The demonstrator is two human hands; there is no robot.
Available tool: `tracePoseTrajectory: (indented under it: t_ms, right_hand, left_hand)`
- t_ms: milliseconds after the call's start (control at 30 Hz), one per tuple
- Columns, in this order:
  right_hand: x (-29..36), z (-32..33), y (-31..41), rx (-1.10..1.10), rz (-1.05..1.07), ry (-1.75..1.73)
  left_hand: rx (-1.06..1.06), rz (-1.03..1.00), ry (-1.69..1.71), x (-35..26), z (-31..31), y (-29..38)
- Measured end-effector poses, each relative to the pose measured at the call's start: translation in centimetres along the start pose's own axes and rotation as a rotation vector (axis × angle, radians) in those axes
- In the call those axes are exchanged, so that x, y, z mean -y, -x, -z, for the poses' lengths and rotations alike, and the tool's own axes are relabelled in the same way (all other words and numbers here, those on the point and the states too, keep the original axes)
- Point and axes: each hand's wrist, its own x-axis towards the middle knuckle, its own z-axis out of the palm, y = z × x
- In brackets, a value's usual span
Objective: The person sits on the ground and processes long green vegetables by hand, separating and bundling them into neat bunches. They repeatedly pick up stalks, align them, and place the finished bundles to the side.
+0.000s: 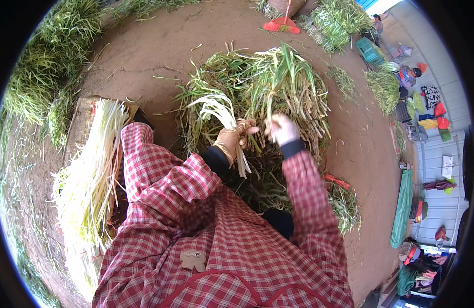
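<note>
A small bunch of pale, peeled stalks [218, 109] is held in my left hand [231, 140], which wears a tan glove; the lower ends stick out below the palm. To its right, my right hand [282, 129], slightly blurred, grips the lower part of an unpeeled leafy green stalk [275, 82]. Both hands are over a large heap of green, leafy stalks with brownish stems [306, 111]. At my left side lies a long pile of pale, cleaned stalks [92, 169], with red ties near its lower part.
Green plant heaps stand at the upper left [48, 73] and upper right [337, 23]. A red broom [282, 25] rests on the brown floor beyond the heap. Along the right wall are a teal crate [369, 50], a rolled green tarp [402, 208] and a seated person [408, 75].
</note>
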Motion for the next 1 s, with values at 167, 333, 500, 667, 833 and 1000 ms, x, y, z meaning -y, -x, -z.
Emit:
tracePoseTrajectory:
  t_ms: [167, 333, 500, 667, 833, 1000]
  right_hand:
    - [-1.7, -4.8, 13.3, 0.101, 0.113, -0.175]
    - [-3.9, -4.6, 15.1, -0.100, 0.368, -0.333]
    - [-5.4, -5.9, 14.1, 0.168, 0.119, -0.915]
    - [-8.6, -8.5, 17.6, 0.355, -0.001, -1.272]
    - [-11.2, -9.0, 19.5, 0.565, -0.151, -1.193]
    - [-9.7, -7.6, 14.4, 0.177, -0.333, -1.054]
  left_hand:
    - [0.129, 0.063, -0.149, 0.6, -2.3, 3.0]
    - [0.393, -0.095, -0.086, 1.4, -3.6, 5.4]
    - [0.025, 0.160, -0.252, 1.9, -1.3, 3.1]
    - [-0.101, 0.130, -0.132, 1.9, 1.7, 0.8]
    - [-0.047, 0.226, -0.208, 2.8, 2.3, -0.1]
    - [-0.160, 0.168, -0.288, 3.5, 1.4, -0.1]
